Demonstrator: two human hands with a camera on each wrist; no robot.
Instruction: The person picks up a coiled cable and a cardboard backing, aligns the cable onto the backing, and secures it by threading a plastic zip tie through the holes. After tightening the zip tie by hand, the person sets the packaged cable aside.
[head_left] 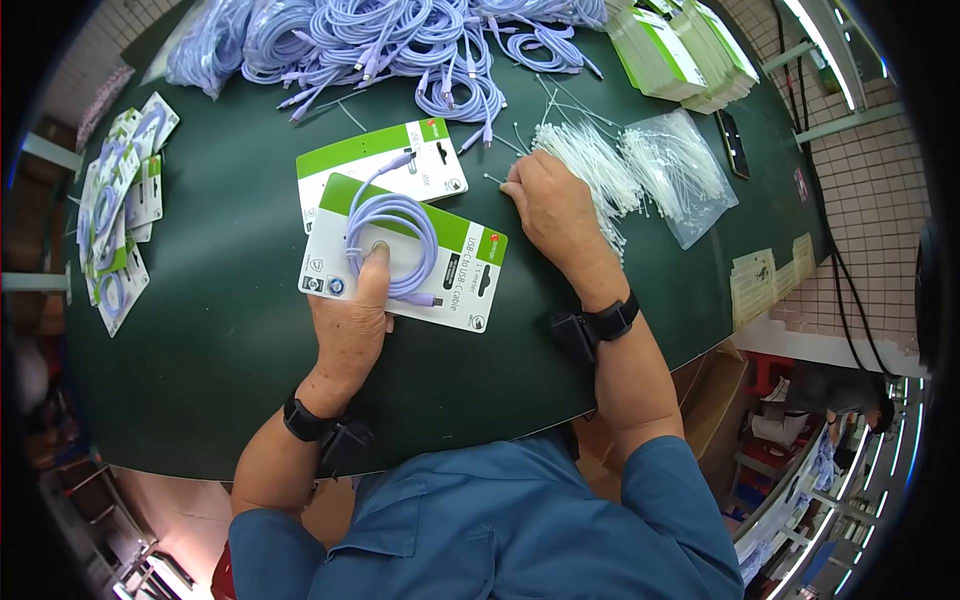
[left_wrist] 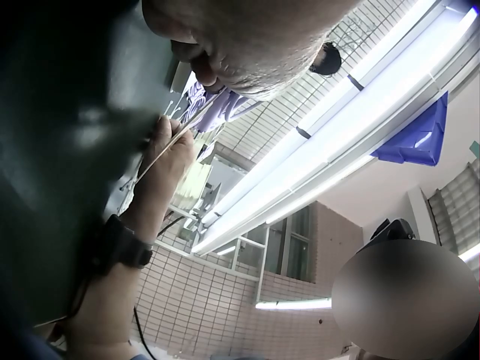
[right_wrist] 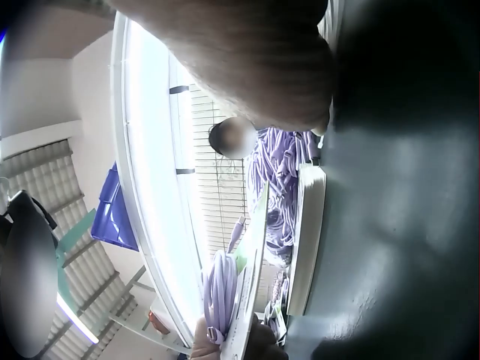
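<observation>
My left hand point(head_left: 352, 322) grips a white and green cable card point(head_left: 465, 265), thumb on top and fingers hidden beneath. A coiled lilac USB-C cable point(head_left: 428, 243) lies on the card's face under that thumb; the right wrist view also shows the coil point(right_wrist: 219, 296). Below the held card, a stack of similar cards point(head_left: 375, 150) rests on the table. My right hand point(head_left: 555, 210) is at the left edge of a pile of white cable ties point(head_left: 590, 165). Between its thumb and forefinger it pinches a cable tie point(head_left: 493, 179), whose end sticks out to the left.
Loose lilac cables point(head_left: 370, 40) are heaped along the back of the green table point(head_left: 200, 370). Finished-looking carded cables point(head_left: 115, 205) pile up at left. Card stacks point(head_left: 665, 55) stand at back right, near a clear bag of ties point(head_left: 680, 175) and a phone point(head_left: 733, 143).
</observation>
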